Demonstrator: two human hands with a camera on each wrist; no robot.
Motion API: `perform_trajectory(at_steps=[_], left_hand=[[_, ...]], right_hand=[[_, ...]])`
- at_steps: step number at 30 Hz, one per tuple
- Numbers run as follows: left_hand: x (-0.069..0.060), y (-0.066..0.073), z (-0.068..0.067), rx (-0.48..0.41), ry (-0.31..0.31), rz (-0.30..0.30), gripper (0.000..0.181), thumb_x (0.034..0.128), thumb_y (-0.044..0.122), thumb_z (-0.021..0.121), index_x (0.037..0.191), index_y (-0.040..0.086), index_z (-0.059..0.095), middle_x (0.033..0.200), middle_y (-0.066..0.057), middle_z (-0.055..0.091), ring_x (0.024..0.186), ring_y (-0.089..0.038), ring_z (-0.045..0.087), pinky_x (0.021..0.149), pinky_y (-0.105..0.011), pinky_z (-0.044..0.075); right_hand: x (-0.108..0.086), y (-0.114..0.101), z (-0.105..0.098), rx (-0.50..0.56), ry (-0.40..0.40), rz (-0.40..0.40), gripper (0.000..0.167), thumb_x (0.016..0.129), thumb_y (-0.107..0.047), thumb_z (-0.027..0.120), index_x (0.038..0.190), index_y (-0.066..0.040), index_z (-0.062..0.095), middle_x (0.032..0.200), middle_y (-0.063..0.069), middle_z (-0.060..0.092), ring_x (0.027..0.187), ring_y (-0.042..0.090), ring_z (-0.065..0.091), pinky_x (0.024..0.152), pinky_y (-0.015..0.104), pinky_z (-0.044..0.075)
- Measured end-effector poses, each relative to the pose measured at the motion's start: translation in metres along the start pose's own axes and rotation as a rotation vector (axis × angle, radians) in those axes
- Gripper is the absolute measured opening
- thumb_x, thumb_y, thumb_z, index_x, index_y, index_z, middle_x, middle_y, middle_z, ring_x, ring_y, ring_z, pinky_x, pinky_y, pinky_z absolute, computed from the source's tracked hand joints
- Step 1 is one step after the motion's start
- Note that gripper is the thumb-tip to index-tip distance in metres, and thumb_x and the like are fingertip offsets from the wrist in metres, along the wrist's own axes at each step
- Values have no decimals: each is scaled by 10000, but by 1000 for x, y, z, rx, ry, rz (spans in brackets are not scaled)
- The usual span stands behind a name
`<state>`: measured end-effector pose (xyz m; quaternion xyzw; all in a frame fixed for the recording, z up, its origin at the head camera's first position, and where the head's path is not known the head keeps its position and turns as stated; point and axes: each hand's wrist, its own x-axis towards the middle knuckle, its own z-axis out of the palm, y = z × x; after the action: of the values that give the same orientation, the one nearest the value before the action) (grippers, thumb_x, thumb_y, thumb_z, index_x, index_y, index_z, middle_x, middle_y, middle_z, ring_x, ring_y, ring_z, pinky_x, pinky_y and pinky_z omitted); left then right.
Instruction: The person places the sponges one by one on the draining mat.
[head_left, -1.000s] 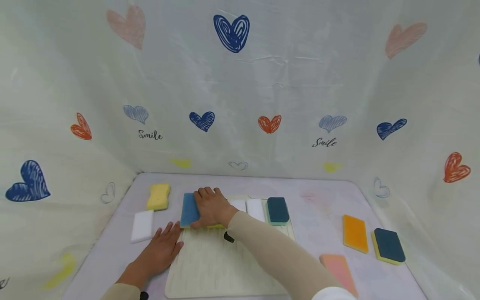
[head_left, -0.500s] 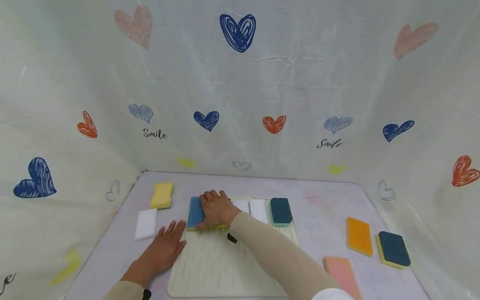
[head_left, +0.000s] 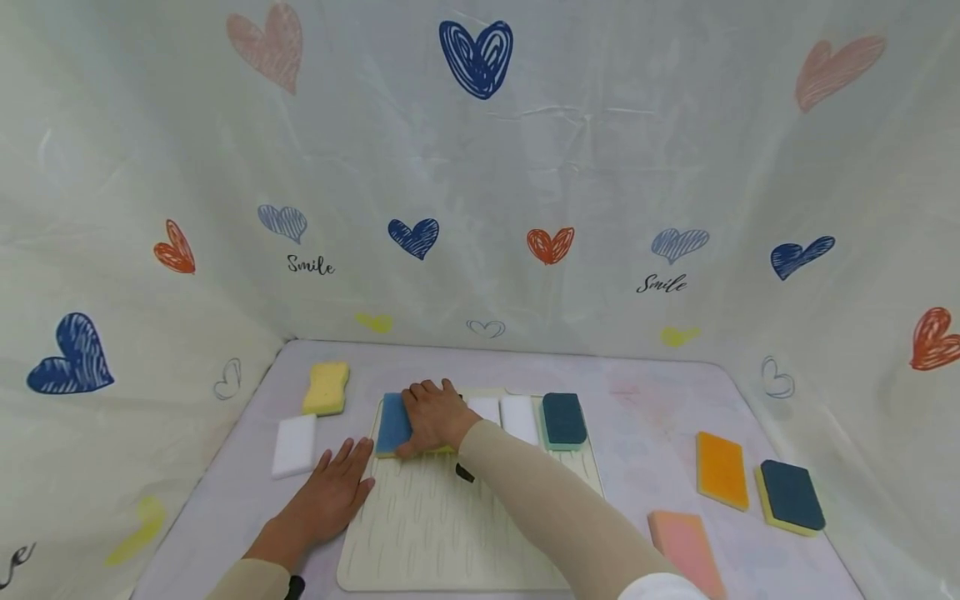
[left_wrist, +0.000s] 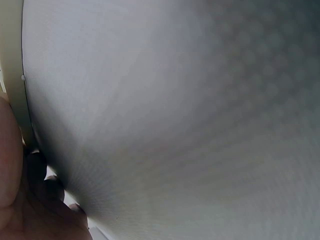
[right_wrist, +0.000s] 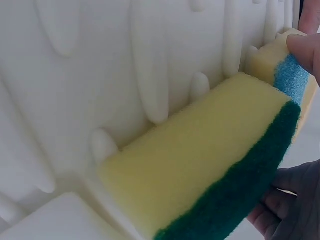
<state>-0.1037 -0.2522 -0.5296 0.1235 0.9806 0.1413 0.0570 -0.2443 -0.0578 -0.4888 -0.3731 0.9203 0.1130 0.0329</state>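
My left hand (head_left: 322,497) lies flat with fingers extended at the left edge of a cream ridged drying mat (head_left: 442,533). My right hand (head_left: 437,419) reaches over the mat's far left part and grips a blue-topped yellow sponge (head_left: 393,423), thumb at its near edge and fingers on the far side. In the right wrist view the thumb touches the blue sponge (right_wrist: 291,80). Under that hand sits a yellow sponge (right_wrist: 200,150) with a green scouring side, mostly hidden from the head view. Two white sponges (head_left: 519,419) and a dark-teal-topped sponge (head_left: 563,419) continue the row.
Left of the mat lie a yellow wavy sponge (head_left: 326,388) and a white sponge (head_left: 295,446). To the right are an orange sponge (head_left: 722,469), a dark-topped yellow sponge (head_left: 791,496) and a pink sponge (head_left: 686,550). A heart-printed curtain (head_left: 480,167) encloses the table.
The view has shifted slightly. The blue sponge has moved slightly right onto the mat's far left corner with the right hand on it. The left hand stays beside the mat.
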Motion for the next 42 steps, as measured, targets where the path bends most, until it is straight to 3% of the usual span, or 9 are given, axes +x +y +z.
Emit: perform_trajectory(at_steps=[10,17,27,42], left_hand=[[0,-6,7,21,32,18,640,1127,317,490,1629,-41,318,1671,-257,364,1564,-469,306,1226,-697,251],[1,-5,7,34,16,7,642,1127,322,489,1632,-35,316,1675,-245,363,1567,-464,303,1229,-694,247],[1,-4,5,-13,24,9,647,1119,327,508,1618,-46,336,1669,-256,369,1553,-498,306,1220,-715,232],[2,-4,4,6,-17,-4,652,1124,320,498,1636,-34,305,1684,-246,344,1566,-488,284,1233,-709,216]], right_hand=[[0,-1,0,5,-11,6,1045,843,-871,554,1609,-173,421,1596,-25,498,1466,158,471,1190,469,408],[0,1,3,11,-19,14,1050,842,-880,550,1612,-178,416,1600,-31,492,1468,153,470,1191,472,401],[-1,3,1,16,-22,26,1140,799,-946,532,1638,-191,373,1639,-34,454,1498,155,445,1218,485,377],[-7,7,-1,-1,139,28,1061,902,-915,393,1650,-164,334,1661,-11,419,1527,168,409,1246,480,354]])
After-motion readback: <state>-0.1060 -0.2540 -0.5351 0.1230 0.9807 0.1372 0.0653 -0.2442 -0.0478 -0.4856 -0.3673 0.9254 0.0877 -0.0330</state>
